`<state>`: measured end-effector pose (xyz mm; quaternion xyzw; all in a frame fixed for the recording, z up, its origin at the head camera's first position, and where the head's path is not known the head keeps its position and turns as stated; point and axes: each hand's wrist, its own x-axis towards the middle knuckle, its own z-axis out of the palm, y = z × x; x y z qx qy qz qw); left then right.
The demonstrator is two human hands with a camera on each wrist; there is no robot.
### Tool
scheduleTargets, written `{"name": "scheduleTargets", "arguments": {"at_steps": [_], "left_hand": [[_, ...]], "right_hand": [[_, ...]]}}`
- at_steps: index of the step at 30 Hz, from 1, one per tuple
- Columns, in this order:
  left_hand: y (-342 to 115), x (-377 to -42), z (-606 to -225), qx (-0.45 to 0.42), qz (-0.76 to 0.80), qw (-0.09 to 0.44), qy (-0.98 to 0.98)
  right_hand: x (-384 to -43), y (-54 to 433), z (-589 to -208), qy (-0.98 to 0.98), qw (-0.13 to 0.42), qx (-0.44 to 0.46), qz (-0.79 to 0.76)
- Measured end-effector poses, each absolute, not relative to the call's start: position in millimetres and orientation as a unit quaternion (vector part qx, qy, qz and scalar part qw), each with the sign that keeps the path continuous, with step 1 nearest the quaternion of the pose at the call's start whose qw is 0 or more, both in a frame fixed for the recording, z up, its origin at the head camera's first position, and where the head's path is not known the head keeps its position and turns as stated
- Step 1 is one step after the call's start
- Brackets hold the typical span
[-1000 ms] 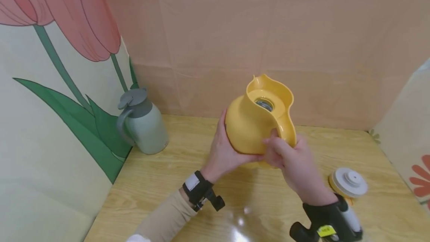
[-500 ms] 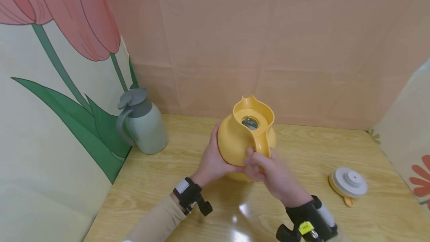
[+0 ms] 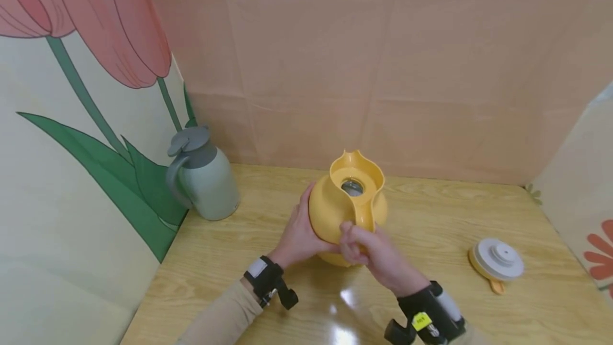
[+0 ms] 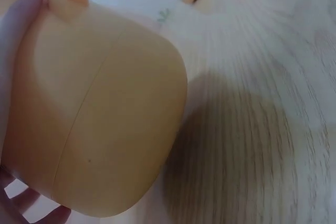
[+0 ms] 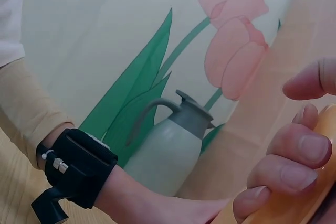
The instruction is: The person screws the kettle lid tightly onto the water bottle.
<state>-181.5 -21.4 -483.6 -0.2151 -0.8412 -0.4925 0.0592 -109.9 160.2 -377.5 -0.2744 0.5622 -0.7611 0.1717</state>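
A rounded yellow thermos jug (image 3: 329, 216), its top uncovered and a dark round mouth showing inside the wavy rim, is between my hands in the head view. My left hand (image 3: 298, 234) holds its body from the left, fingers wrapped round the far side. With curled fingers my right hand (image 3: 380, 261) grips the jug's handle (image 3: 364, 216). The left wrist view shows the jug's smooth body (image 4: 115, 114) above its shadow; whether the base touches the table I cannot tell. A round lid (image 3: 498, 260), white side up with a yellow tab, lies to the right.
A pale green thermos jug (image 3: 208, 185) with a grey lid and handle stands at the table's back left. Behind the wooden table (image 3: 268, 185) is a pinkish wall covering (image 3: 306, 68); tulip-printed covering (image 3: 81, 174) borders the left side.
Both hands have brought the yellow thermos jug down and to the left, and it appears more upright. The lid and the green jug have stayed in place.
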Motion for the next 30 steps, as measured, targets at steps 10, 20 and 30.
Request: {"name": "scheduleTargets", "arguments": {"at_steps": [10,20,30], "left_hand": [[-23,-184,-491,-0.222,-0.456,0.073,-0.859],[-23,-185,-497,-0.218,-0.446,0.081,-0.864],[-23,-174,-503,-0.207,-0.466,0.099,-0.855]], "right_hand": [[-114,158,-393,0.566,0.157,-0.264,-0.765],[-112,153,-398,0.587,0.145,-0.241,-0.759],[-107,148,-403,0.612,0.106,-0.206,-0.756]]}}
